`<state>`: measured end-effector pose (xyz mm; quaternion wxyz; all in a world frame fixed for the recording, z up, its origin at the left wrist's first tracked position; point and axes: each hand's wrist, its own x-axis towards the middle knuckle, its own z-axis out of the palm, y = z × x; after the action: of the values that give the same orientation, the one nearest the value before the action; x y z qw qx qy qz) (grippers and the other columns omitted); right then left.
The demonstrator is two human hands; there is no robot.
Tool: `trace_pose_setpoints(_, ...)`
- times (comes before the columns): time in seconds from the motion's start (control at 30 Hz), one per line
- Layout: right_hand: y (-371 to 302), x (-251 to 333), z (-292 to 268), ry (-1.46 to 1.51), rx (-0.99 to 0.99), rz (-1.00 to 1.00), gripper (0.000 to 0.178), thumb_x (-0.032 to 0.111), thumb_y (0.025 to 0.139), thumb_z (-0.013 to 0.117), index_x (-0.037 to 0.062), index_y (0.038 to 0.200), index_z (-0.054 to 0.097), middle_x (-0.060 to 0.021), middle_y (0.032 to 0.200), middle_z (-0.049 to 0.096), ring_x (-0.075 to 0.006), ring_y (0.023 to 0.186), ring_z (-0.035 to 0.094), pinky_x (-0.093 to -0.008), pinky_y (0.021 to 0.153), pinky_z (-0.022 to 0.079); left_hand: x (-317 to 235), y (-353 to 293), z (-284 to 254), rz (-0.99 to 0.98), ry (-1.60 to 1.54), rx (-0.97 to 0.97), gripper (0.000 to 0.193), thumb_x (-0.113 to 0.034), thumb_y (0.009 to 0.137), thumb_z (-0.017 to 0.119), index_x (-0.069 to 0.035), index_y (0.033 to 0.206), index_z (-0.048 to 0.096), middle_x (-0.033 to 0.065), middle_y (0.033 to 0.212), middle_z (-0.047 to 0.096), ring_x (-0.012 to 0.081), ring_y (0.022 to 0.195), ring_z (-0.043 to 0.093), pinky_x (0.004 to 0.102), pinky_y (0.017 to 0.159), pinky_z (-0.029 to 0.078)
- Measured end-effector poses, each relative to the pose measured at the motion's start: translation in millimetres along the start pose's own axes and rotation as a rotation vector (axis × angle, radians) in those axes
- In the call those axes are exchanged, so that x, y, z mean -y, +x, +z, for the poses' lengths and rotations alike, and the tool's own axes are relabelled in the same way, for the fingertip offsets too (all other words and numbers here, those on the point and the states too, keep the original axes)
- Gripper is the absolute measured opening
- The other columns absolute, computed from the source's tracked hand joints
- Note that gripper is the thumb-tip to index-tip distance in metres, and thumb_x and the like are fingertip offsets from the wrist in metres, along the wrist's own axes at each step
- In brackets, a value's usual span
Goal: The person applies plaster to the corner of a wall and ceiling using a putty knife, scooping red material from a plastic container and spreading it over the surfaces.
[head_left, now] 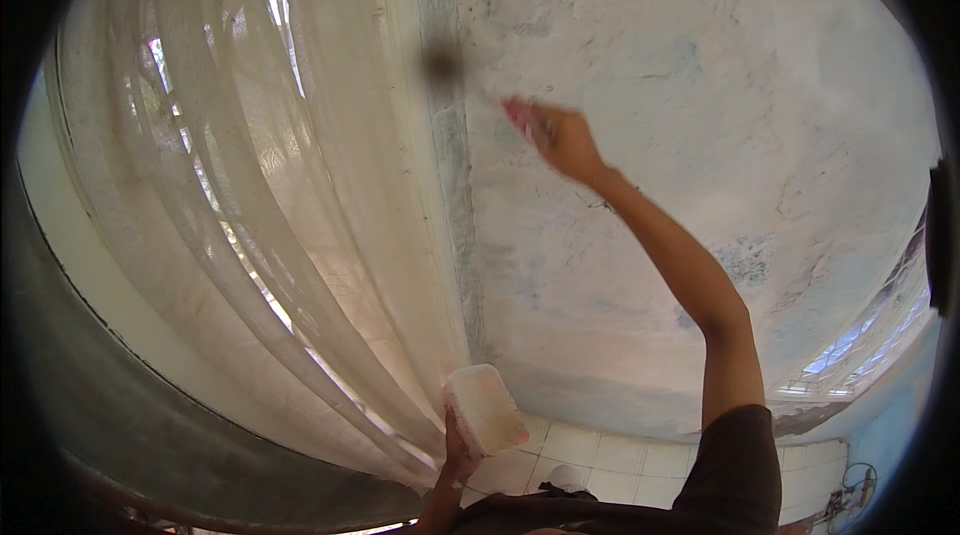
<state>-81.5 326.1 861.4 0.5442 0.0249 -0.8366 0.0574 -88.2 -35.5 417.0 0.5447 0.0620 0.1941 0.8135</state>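
Observation:
My left hand [458,453] is closed around the side of a whitish rectangular tub with rounded corners [486,409], low in the view near the curtain's bottom. Up in front of the wall, my right hand [563,138] is raised with bent, closed fingers and the arm stretched out. Pinkish red shows at its fingertips, smeared by motion. A faint pale streak and a dark round blur [440,63] lie just beyond those fingers, and what the hand holds cannot be made out. Patchy white and grey, the wall [640,195] has a darker grey vertical strip [450,145] along its left edge.
A long sheer cream curtain [230,155] hangs at the left, with light coming through its gaps. White floor tiles [620,455] lie below the wall. Some cables [860,480] are at the lower right, close to a blue wall [895,415]. Bright light patches show at the right.

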Motion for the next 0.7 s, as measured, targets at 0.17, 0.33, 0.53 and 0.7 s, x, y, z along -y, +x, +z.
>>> trace_pose_setpoints(0.17,154,-11,-21,0.137,-0.338,-0.065,0.028,0.02,0.097,0.066,-0.0031,0.112,0.067,-0.0099,0.073,0.064,-0.0122,0.064,0.049,-0.0303,0.063,0.046,0,-16,9,0.12,-0.028,-0.021,0.069,-0.061,0.103,0.039,-0.016,0.155,0.033,0.0097,0.15,0.046,0.0313,0.134,0.05,0.0532,0.11,0.043)
trace_pose_setpoints(0.33,302,-29,-19,0.276,-0.53,-0.282,0.033,0.012,0.099,0.047,-0.0002,0.126,0.063,-0.0243,0.119,0.068,-0.0399,0.112,0.064,-0.046,0.098,0.049,17,-29,67,0.289,-0.034,-0.115,0.067,-0.06,0.103,0.04,-0.017,0.154,0.035,0.0088,0.15,0.047,0.0309,0.134,0.05,0.0532,0.112,0.042)
trace_pose_setpoints(0.53,257,-75,97,0.02,-0.482,-0.273,0.032,0.016,0.102,0.05,-0.0006,0.126,0.063,-0.0242,0.122,0.067,-0.0347,0.116,0.064,-0.0445,0.101,0.048,43,-17,77,0.358,-0.073,-0.228,0.07,-0.063,0.1,0.045,-0.017,0.151,0.042,0.0081,0.145,0.054,0.0312,0.131,0.053,0.0537,0.111,0.042)
trace_pose_setpoints(0.7,48,-45,155,0.181,-0.138,-0.154,0.046,-0.002,0.075,0.059,0.0039,0.119,0.065,-0.0238,0.107,0.066,-0.0436,0.105,0.061,-0.0492,0.092,0.05,71,-20,114,0.608,0.308,-0.316,0.07,-0.065,0.1,0.041,-0.015,0.148,0.046,0.009,0.141,0.057,0.0293,0.127,0.057,0.0515,0.107,0.045)
